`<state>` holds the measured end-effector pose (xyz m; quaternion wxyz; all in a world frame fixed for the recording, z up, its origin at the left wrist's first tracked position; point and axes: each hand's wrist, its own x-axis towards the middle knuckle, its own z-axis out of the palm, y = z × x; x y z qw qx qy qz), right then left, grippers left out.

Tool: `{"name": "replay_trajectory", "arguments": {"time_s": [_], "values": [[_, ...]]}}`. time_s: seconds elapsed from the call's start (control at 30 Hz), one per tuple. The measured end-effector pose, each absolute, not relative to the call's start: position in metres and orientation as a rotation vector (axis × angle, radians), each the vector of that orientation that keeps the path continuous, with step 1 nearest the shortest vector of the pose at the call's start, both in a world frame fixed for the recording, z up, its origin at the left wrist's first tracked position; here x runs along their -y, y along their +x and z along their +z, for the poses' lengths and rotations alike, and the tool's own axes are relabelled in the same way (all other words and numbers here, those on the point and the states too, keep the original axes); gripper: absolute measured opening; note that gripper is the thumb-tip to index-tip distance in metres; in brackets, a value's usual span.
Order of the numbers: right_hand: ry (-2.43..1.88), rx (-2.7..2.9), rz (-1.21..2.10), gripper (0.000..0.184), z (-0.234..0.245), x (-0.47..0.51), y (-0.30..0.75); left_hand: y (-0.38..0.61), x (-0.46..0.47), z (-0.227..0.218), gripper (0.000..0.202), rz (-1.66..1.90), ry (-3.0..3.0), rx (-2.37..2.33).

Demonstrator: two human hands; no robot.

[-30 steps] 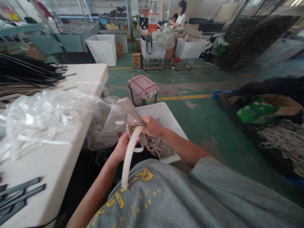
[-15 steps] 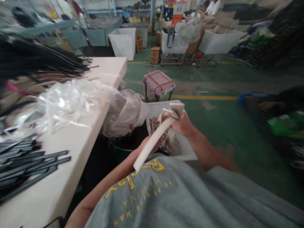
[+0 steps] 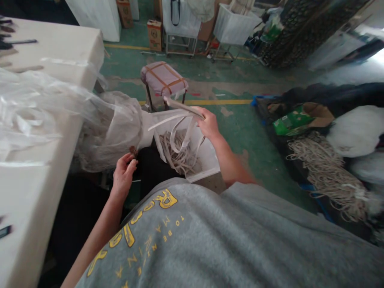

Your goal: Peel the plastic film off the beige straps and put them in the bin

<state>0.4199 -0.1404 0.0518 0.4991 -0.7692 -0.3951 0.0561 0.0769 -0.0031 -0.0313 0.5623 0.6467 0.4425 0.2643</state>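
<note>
My right hand (image 3: 208, 123) is closed on a pale strap (image 3: 180, 107) and holds it out over a white bin (image 3: 204, 170). Thin cream strips (image 3: 175, 134) hang from the strap down into the bin, onto a pile of similar strips (image 3: 177, 156). My left hand (image 3: 123, 176) is lower and to the left, in front of a clear plastic bag (image 3: 114, 128). Its fingers are loosely curled and nothing shows in them. The two hands are apart.
A white table (image 3: 36, 184) runs along the left, with crumpled clear plastic (image 3: 27, 108) on it. A padded stool (image 3: 163, 78) stands beyond the bin. Coiled cream cord (image 3: 321, 172) and white sacks (image 3: 357, 130) lie on the floor at right. White bins (image 3: 234, 26) and boxes stand farther back.
My left hand has let go of the strap and dropped to the left. My right hand has carried the strap out over the bin. The view has tilted downward.
</note>
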Motion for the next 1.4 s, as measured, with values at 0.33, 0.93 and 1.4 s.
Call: {"name": "replay_trajectory", "arguments": {"time_s": [0.33,0.93,1.4], "values": [[-1.708,1.016,1.166,0.053,0.045,0.128,0.335,0.081,0.021,0.011,0.063,0.446,1.406,-0.855],[-1.013,1.258,1.848,0.076,0.036,0.081,0.204,0.044,0.019,0.054,0.036,0.970,1.064,-0.899],[-1.055,0.968,1.582,0.048,0.052,0.034,0.191,-0.058,0.061,0.176,0.036,1.018,1.671,-0.373]]}}
